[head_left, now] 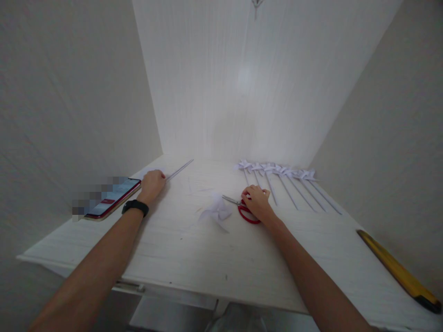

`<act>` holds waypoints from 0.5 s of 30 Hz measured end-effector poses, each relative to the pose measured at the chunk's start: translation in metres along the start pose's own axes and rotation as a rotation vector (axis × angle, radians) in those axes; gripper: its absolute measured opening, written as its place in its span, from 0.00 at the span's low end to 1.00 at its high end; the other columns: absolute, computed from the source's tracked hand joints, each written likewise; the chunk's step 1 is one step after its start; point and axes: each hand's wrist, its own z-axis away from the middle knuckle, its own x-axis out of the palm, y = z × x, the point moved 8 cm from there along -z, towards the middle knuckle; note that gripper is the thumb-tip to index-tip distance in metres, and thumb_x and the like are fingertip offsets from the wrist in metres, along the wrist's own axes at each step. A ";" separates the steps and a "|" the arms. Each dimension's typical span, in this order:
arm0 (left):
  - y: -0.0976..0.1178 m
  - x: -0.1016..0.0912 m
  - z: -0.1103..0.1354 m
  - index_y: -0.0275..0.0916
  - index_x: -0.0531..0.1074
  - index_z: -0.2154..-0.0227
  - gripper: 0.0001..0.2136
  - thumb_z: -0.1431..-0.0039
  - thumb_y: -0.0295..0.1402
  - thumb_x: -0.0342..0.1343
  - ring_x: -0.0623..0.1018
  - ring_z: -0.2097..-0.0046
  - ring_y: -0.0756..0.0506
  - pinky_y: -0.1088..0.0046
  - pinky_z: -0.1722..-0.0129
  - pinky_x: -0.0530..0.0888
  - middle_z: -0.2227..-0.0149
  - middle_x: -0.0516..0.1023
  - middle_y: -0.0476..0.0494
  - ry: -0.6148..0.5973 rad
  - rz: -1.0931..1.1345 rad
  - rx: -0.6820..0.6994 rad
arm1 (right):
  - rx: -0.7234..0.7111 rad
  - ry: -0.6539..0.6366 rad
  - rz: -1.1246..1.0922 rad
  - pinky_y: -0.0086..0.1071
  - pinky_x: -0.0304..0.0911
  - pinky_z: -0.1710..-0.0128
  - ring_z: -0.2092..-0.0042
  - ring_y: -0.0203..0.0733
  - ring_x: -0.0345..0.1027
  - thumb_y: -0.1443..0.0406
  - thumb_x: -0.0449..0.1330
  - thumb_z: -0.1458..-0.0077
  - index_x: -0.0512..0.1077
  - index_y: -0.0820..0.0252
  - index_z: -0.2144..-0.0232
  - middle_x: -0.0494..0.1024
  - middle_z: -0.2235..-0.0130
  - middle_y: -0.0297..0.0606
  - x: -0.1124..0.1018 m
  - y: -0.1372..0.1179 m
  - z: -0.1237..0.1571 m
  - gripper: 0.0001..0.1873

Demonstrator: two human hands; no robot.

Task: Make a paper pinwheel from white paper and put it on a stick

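My left hand [153, 185], with a black band at the wrist, is closed at the near end of thin white paper sticks [180, 169] that point toward the back wall. My right hand [256, 201] has its fingers curled on the upper handle of the red-handled scissors [244, 210]. Their metal blades lie toward the left and look nearly closed. Between my hands a white paper pinwheel head [218, 210] rests on the table, left of the scissors, apart from both hands. Small paper scraps [200, 190] lie around it.
Several white paper pinwheels on sticks [290, 184] lie in a row at the back right. A phone [116, 198] lies at the left edge. A yellow tool with a black end [394, 263] lies by the right wall. Walls enclose the white table [194, 263].
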 end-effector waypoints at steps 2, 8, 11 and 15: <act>0.000 -0.005 -0.002 0.28 0.75 0.66 0.13 0.51 0.28 0.49 0.75 0.56 0.31 0.56 0.56 0.69 0.63 0.77 0.26 0.009 0.020 -0.029 | 0.031 0.016 -0.079 0.47 0.44 0.50 0.57 0.48 0.64 0.68 0.53 0.49 0.69 0.59 0.72 0.75 0.64 0.42 -0.002 0.002 -0.001 0.05; 0.047 -0.004 0.002 0.39 0.77 0.62 0.15 0.49 0.40 0.54 0.77 0.60 0.43 0.72 0.62 0.71 0.64 0.80 0.43 -0.219 0.242 0.135 | 0.105 -0.026 -0.444 0.36 0.61 0.60 0.62 0.40 0.69 0.58 0.51 0.46 0.65 0.61 0.57 0.76 0.63 0.42 -0.009 0.003 -0.009 0.17; 0.091 0.004 0.026 0.38 0.78 0.63 0.17 0.51 0.43 0.56 0.77 0.63 0.44 0.72 0.64 0.71 0.64 0.80 0.44 -0.537 0.524 0.303 | 0.099 -0.069 -0.673 0.32 0.62 0.66 0.68 0.35 0.67 0.56 0.50 0.45 0.61 0.60 0.50 0.76 0.64 0.38 -0.014 -0.005 -0.009 0.22; 0.119 0.003 0.055 0.40 0.78 0.68 0.13 0.55 0.40 0.60 0.76 0.64 0.45 0.73 0.64 0.70 0.67 0.80 0.45 -0.794 0.651 0.356 | 0.112 -0.132 -1.198 0.28 0.55 0.73 0.75 0.31 0.58 0.56 0.60 0.51 0.68 0.57 0.58 0.71 0.73 0.29 -0.017 -0.019 -0.007 0.19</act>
